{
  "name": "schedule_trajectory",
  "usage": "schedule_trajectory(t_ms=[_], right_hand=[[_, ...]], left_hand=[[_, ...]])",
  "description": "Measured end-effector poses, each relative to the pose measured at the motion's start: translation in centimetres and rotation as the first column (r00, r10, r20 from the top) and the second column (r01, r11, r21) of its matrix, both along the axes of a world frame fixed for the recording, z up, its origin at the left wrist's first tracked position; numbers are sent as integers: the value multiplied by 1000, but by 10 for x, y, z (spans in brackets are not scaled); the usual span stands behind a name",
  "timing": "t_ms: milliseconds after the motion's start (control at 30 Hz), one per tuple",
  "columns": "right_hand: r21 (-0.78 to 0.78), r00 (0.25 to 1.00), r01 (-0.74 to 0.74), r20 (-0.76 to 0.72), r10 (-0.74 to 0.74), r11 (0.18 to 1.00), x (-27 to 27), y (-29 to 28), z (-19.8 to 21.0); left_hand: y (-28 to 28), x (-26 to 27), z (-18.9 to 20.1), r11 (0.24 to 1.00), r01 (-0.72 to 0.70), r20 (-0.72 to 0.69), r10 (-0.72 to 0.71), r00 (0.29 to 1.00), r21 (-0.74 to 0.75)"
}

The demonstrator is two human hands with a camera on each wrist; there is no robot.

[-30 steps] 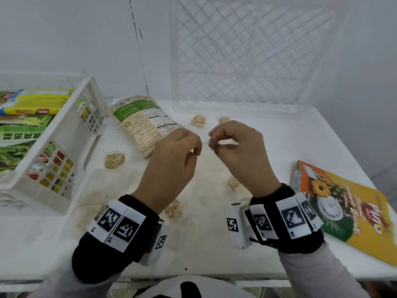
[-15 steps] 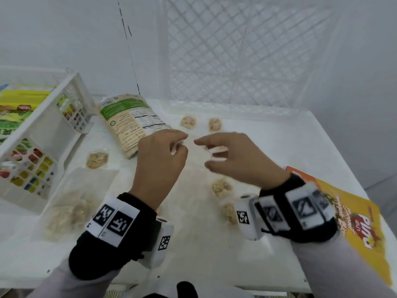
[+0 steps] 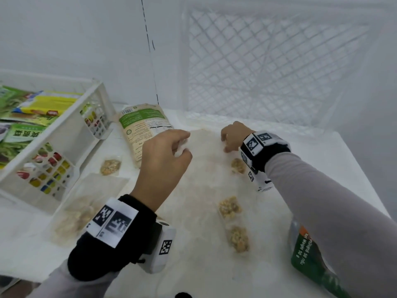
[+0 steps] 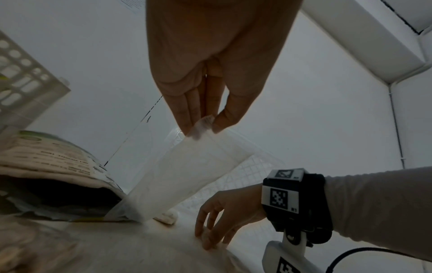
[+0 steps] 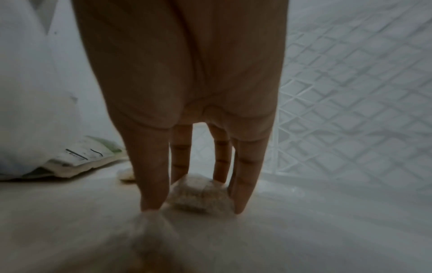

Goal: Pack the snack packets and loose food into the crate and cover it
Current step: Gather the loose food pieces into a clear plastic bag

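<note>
My left hand [image 3: 185, 145] [image 4: 203, 123] pinches the top edge of a clear plastic bag [image 4: 187, 175] between thumb and fingers; the bag hangs down to the table. My right hand [image 3: 225, 145] [image 5: 195, 208] is at the far middle of the table, fingertips down around a small wrapped snack piece [image 5: 201, 192] that still lies on the surface. Other wrapped pieces [image 3: 238, 165] [image 3: 228, 208] [image 3: 239, 239] lie below the right wrist, and one more [image 3: 110, 167] near the crate. The white crate [image 3: 64, 130] at the left holds several packets.
A green-and-white packet [image 3: 144, 125] lies beside the crate. A clear bag of snack pieces [image 3: 79, 211] rests at the front left. A white lattice lid [image 3: 268, 67] leans against the back wall. A green and orange packet [image 3: 305, 254] lies under my right forearm.
My right hand let go of the clear bag, reached away to the far table and came down around a wrapped piece. The left hand kept its pinch on the bag.
</note>
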State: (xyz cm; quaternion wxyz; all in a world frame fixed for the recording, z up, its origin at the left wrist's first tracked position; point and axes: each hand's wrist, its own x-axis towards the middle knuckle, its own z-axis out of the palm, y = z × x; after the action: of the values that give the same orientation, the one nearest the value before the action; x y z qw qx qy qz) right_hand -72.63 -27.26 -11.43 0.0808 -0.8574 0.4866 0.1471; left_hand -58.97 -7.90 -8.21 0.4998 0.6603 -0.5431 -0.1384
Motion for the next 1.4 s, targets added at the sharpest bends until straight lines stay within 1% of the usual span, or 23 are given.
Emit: schedule_trajectory(t_ms=[100, 167, 200, 233, 267, 333, 367, 400, 433, 533, 633, 700, 867, 967, 1067, 1133, 1200, 1233, 1267, 1300, 1333, 1367, 1400], right_hand=[[50, 991, 29, 132, -35, 998, -1, 4, 8], [51, 923, 76, 374, -90, 996, -5, 11, 20], [61, 832, 123, 537, -136, 991, -7, 17, 28], [86, 690, 157, 703, -172, 984, -10, 23, 37], [124, 504, 155, 843, -186, 980, -12, 32, 49], [170, 194, 19, 966, -170, 985, -16, 54, 75], [149, 121, -74, 983, -140, 986, -17, 66, 86], [113, 113, -154, 989, -96, 982, -16, 77, 94], [75, 156, -208, 987, -42, 975, -14, 89, 99], [-91, 445, -191, 880, 168, 977, -5, 115, 96], [-290, 719, -216, 599, 353, 932, 9, 123, 86], [-378, 824, -262, 390, 410, 888, 19, 129, 77], [-429, 793, -140, 490, 361, 892, 38, 152, 71], [-472, 889, -246, 237, 391, 846, 52, 162, 75], [-431, 845, -366, 217, 488, 825, 67, 167, 82], [-375, 723, -369, 459, 516, 850, 75, 167, 88], [-319, 481, -275, 771, 417, 907, 84, 168, 93], [-319, 354, -201, 858, 372, 926, 91, 169, 92], [-316, 279, -121, 899, 338, 941, 98, 168, 89], [-303, 262, -56, 915, 307, 951, 105, 165, 84], [-286, 300, -21, 912, 278, 958, 113, 160, 77], [-266, 399, -44, 879, 261, 963, 122, 154, 69], [-239, 545, -123, 795, 266, 963, 132, 148, 60]], left_hand=[[-5, 1, 0, 1000, -23, -28, 22, 999, -16], [-7, 2, -1, 999, -39, -39, 39, 999, -16], [-7, 2, -2, 999, -47, -37, 46, 998, -13], [-8, 3, -3, 998, -55, -32, 54, 998, -9], [-9, 3, -4, 998, -60, -29, 60, 998, -4], [-10, 4, -5, 998, -60, -43, 61, 997, 21], [-10, 4, -5, 998, -58, -59, 60, 996, 37], [-11, 5, -4, 997, -58, -77, 62, 995, 52], [-11, 6, -3, 996, -61, -90, 67, 994, 61], [-9, 7, 0, 994, -77, -99, 84, 992, 74], [-6, 5, 4, 996, -33, -189, 48, 981, 80], [-3, 2, 6, 998, 3, -217, 12, 976, 67], [11, 11, 10, 998, 49, -377, -32, 926, 35], [20, 22, 11, 998, 42, -447, -21, 894, 36], [28, 36, 15, 999, -32, -430, 35, 902, 16], [34, 53, 18, 995, -104, -360, 99, 928, 4], [39, 75, 24, 981, -193, -286, 184, 941, -3], [42, 86, 27, 973, -232, -275, 220, 936, -11], [44, 96, 29, 965, -262, -269, 248, 931, -19], [47, 106, 31, 957, -291, -260, 275, 926, -24], [50, 113, 33, 950, -312, -246, 296, 923, -26], [52, 119, 33, 945, -327, -232, 312, 921, -28], [55, 126, 34, 940, -339, -218, 325, 920, -29]])
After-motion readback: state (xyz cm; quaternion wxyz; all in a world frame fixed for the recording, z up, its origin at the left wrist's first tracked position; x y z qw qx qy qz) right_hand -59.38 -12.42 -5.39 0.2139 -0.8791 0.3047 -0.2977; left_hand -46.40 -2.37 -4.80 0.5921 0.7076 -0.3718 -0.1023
